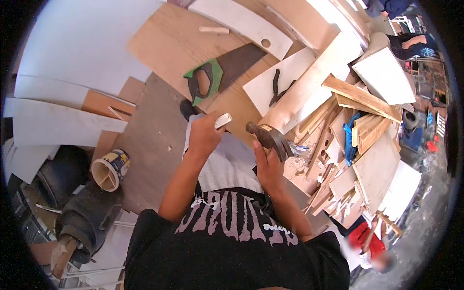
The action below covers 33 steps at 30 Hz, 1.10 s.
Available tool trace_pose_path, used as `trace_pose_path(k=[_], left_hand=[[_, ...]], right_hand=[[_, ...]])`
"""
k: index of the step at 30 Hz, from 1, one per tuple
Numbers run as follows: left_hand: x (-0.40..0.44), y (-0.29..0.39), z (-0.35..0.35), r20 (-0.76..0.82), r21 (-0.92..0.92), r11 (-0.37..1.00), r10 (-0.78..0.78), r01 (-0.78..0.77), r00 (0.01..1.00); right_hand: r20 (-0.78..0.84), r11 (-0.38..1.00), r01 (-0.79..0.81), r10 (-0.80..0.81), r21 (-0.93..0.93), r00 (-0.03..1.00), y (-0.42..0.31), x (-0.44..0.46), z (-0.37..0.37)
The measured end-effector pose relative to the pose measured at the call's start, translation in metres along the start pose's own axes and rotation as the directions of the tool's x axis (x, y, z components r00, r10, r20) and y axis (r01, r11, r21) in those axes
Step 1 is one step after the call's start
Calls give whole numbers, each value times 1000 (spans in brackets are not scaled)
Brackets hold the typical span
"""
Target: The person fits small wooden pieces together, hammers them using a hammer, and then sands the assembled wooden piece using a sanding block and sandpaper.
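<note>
My left hand [205,133] is closed around a small pale wooden piece [223,121], whose end sticks out past the fingers. In my right hand [268,162] is a hammer [270,137], gripped close to its dark metal head. The two hands are apart, in front of my torso. Beyond them a handsaw with a green and black handle [203,81] lies on a brown board [169,36]. Black pliers [279,89] rest on a white board [258,87] to the right of the saw.
Wood offcuts [369,125] and a blue tool [349,137] are piled at the right. A bucket [105,173] and black tires [87,220] are at the left. One person [369,239] is at the lower right; others are at the upper right.
</note>
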<state>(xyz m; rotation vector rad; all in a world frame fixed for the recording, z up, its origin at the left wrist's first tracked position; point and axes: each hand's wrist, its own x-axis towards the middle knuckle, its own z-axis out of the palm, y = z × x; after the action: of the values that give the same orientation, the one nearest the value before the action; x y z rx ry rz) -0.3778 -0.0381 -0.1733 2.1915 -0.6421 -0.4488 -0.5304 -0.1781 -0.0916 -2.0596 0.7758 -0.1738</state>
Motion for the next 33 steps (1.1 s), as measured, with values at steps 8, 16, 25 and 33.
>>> trace_pose_path(k=[8,16,25,33], left_hand=[[44,33,-39,-45,-65,996,51,-53,998],[94,48,-30,59,-209,970,138,-123,989],[119,44,39,163,-161,966,226,-200,960],[115,54,79,144,124,954,254,-272,957]], right_hand=[[-142,947,-203,243,247,960,1,-3,6],[-301,929,-262,337,262,892,-14,15,28],[-300,778,-466,604,421,738,-32,11,36],[-276,829,-365,501,423,820,17,12,8]])
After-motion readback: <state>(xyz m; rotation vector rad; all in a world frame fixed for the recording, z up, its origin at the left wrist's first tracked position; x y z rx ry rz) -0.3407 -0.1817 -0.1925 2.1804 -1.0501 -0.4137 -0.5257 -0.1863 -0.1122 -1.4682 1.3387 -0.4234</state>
